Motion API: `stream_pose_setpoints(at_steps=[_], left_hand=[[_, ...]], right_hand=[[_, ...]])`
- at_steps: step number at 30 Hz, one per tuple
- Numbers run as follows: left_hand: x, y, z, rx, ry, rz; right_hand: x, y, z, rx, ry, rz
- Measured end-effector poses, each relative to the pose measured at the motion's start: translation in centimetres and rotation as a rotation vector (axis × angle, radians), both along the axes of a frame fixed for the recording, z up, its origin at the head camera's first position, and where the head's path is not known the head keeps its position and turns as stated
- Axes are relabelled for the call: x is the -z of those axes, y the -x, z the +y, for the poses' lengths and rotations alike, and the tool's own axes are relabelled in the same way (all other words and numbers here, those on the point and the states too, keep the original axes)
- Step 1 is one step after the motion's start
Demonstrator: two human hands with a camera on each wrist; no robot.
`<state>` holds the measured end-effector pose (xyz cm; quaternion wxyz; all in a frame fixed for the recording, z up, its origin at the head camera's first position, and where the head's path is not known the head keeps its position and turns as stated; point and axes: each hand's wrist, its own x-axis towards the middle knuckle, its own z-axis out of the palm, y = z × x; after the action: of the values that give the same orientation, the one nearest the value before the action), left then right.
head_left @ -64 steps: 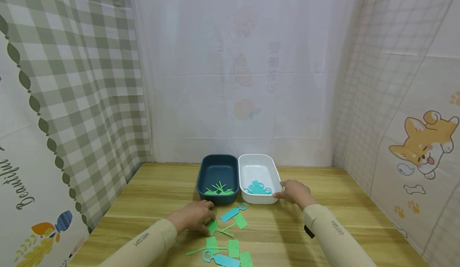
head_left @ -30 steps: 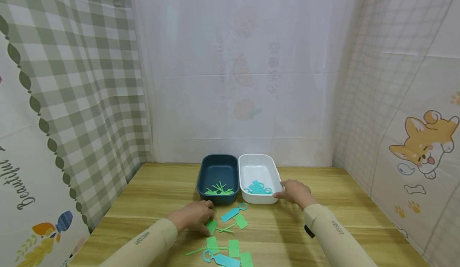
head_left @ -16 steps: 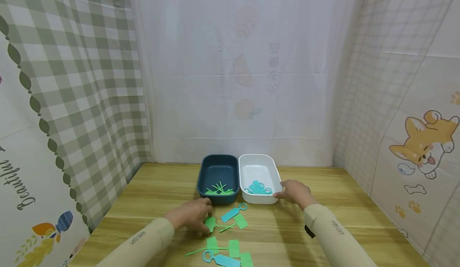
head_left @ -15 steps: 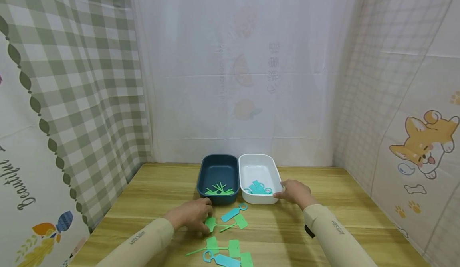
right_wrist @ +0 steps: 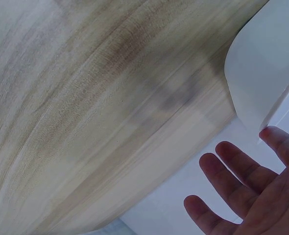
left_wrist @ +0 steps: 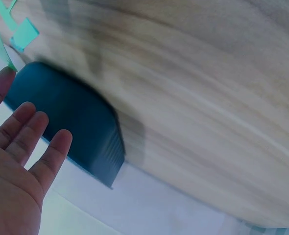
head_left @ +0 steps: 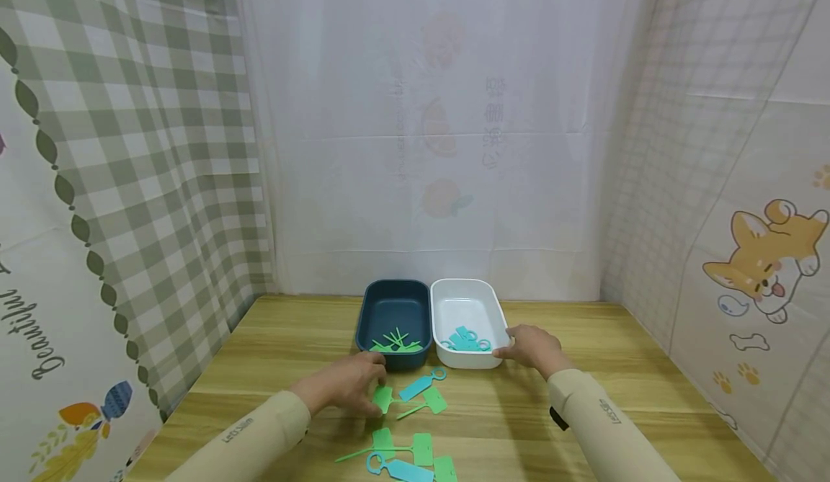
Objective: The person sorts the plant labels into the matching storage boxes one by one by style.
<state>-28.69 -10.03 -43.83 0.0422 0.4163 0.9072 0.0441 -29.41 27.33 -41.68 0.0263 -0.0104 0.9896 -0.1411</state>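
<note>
Apparently the left hand (head_left: 346, 383) pinches a green tag (head_left: 382, 399).

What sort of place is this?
Perhaps a curtained work booth: a checked curtain hangs on the left, a white cloth covers the back, and a wooden table holds a dark tray and a white tray.

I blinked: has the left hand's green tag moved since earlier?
Yes; in the head view, the green tag in the left hand has shifted slightly toward the unmoved dark blue box.
</note>
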Motion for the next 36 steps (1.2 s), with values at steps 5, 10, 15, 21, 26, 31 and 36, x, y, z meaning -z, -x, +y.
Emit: stream_pose_setpoints(at_steps=[5, 10, 15, 21, 26, 31, 36], left_hand=[[-0.8, 0.1, 0.1, 0.025, -0.020, 0.010], [-1.2, 0.3, 0.2, 0.044, -0.054, 0.041], [-1.7, 0.8, 0.1, 0.042, -0.105, 0.049], [-2.6, 1.4, 0.1, 0.019, -0.125, 0.073], [-3.3, 2.0, 0.0, -0.012, -0.135, 0.095], [-3.8, 2.8, 0.0, -0.048, -0.124, 0.109], [-4.3, 3.5, 0.1, -0.085, -0.132, 0.108]], right_hand=[[-0.2, -0.2, -0.1, -0.003, -0.002, 0.001], [-0.3, -0.2, -0.1, -0.007, 0.001, 0.005], [-0.3, -0.3, -0.1, -0.010, -0.004, 0.005], [-0.1, -0.1, -0.1, -0.017, -0.003, 0.012], [-0.1, -0.1, -0.1, -0.019, -0.007, 0.014], [-0.1, -0.1, 0.0, -0.018, -0.004, 0.016], [0.0, 0.0, 0.0, -0.019, -0.007, 0.015]])
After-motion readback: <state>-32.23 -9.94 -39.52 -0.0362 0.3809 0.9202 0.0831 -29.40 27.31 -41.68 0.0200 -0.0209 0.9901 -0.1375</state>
